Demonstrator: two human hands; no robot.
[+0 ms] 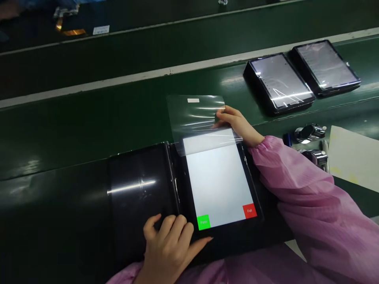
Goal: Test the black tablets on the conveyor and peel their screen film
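Note:
A tablet [220, 181] lies face up, its white lit screen bearing a green "Pass" box [203, 222] and a red "Fail" box [249, 210]. My right hand [233, 120] pinches the right edge of a clear protective film [192, 118] with a small white label. The film is lifted over the tablet's far end, and its near part overlaps the top of the screen. At the tablet's near left corner, my left hand [170, 244] has bent fingers beside the edge and its thumb along the front edge; some fingertips are hidden. Left of it lies a dark-screened tablet [139, 197].
Two film-covered devices [282, 81] sit at the back right on the green surface [89, 126]. Shiny metal and black objects [310, 132] and a pale sheet [353, 157] are beyond my right sleeve. A flex cable [74, 32] lies at the far left.

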